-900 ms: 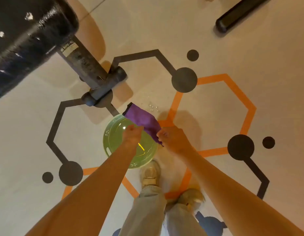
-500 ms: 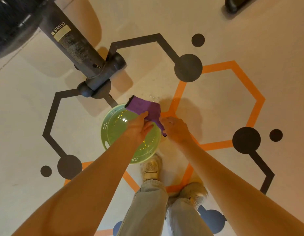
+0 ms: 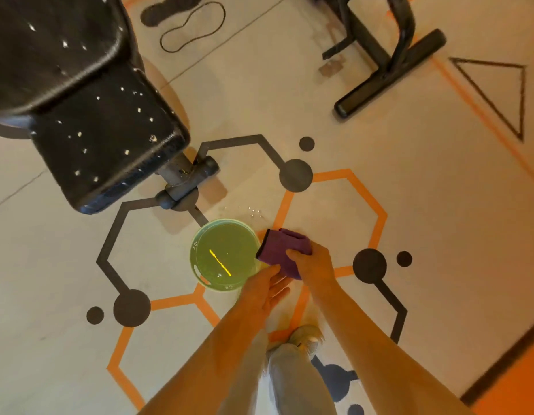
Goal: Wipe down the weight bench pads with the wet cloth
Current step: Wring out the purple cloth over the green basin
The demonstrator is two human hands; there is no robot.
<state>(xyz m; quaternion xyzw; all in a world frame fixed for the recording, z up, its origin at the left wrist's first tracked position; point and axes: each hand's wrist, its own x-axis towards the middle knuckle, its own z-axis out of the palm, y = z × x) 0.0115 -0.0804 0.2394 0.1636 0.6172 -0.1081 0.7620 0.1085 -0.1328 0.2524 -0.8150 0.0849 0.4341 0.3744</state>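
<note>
your purple cloth (image 3: 279,248) is bunched in your right hand (image 3: 312,262), fingers curled round it, and it hangs just beside the rim of the green basin (image 3: 199,272) of water on the floor, not over the bench. your left hand (image 3: 267,287) sits just under the cloth with its fingers straight and loose, palm up, gripping nothing; whether the fingertips touch the fabric is hard to tell. the black seat pad (image 3: 110,145) is up and to the left, well apart from the cloth, speckled with pale spots, and the larger back pad (image 3: 50,46) lies beyond it. this looks like the end of wetting the cloth, with no wiping begun. next you would need to lift the cloth across to the nearer pad, spread it flat under your palm and press in long passes. a few drops lie on the floor (image 3: 244,209) past the basin.
</note>
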